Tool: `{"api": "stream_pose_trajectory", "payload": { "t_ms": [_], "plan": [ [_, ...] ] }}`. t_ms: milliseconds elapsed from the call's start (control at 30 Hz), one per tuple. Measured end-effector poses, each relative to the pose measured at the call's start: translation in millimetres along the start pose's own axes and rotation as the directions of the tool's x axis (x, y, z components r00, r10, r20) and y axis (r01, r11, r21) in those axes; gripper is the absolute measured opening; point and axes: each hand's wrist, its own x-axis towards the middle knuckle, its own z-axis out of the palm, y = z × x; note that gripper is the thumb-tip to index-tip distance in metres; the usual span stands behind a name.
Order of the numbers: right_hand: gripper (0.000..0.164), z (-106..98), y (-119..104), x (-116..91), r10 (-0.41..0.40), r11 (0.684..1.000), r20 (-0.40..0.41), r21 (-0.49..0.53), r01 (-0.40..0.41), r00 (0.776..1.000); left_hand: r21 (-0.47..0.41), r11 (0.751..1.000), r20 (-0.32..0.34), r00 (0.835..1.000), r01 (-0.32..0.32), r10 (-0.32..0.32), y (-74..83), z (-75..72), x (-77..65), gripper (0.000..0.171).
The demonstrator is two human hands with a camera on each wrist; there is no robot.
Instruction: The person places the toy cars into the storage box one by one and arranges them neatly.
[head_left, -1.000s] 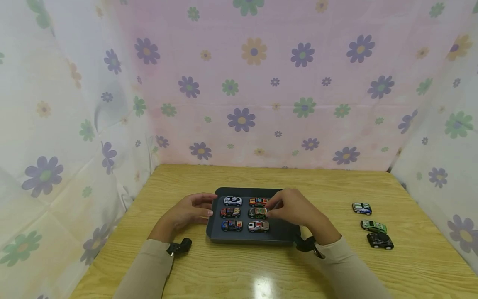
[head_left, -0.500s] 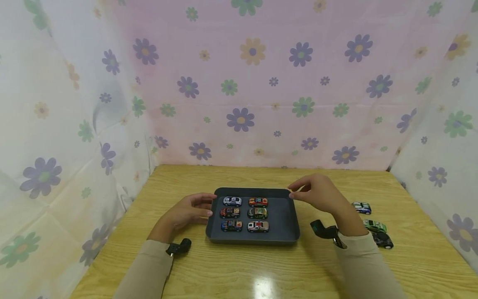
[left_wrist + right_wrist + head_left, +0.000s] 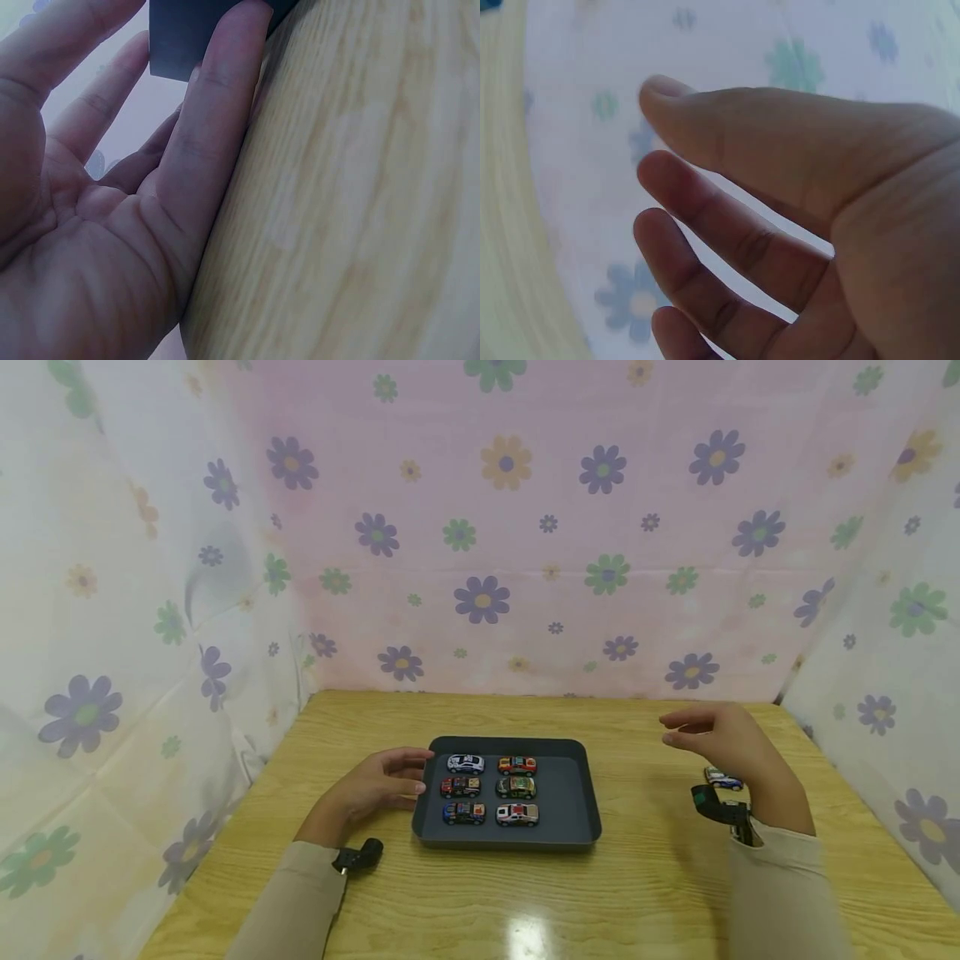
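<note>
Toy cars, one visible [image 3: 723, 778], lie on the table [image 3: 645, 893] at far right, just below your raised right hand [image 3: 723, 739], fingers relaxed, apart, empty. Your left hand [image 3: 375, 787], fingers straight, touches the tray [image 3: 573, 793].

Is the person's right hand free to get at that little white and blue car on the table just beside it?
Probably yes. The right hand is open, holds nothing and hovers just above the white and blue car, with only bare table around it.
</note>
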Motion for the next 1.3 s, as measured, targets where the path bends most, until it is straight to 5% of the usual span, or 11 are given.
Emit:
{"api": "stream_pose_trajectory", "payload": {
  "t_ms": [367,733,1300],
  "plan": [
    [0.055,-21,63,-23,0.17,0.985,0.05,0.03,-0.172,0.984,0.007,1.0,-0.013,1.0,0.003,-0.003,1.1,1.6,-1.6,0.071],
    [0.057,-22,101,-32,0.338,0.941,0.137,-0.033,-0.337,0.931,0.004,1.0,-0.007,1.0,0.002,-0.002,-1.1,-0.5,0.8,0.074],
    [0.054,-12,117,-25,0.352,0.936,0.144,-0.051,-0.348,0.925,-0.019,1.0,-0.015,1.0,0.002,-0.002,1.6,1.8,0.1,0.072]
  ]
}}
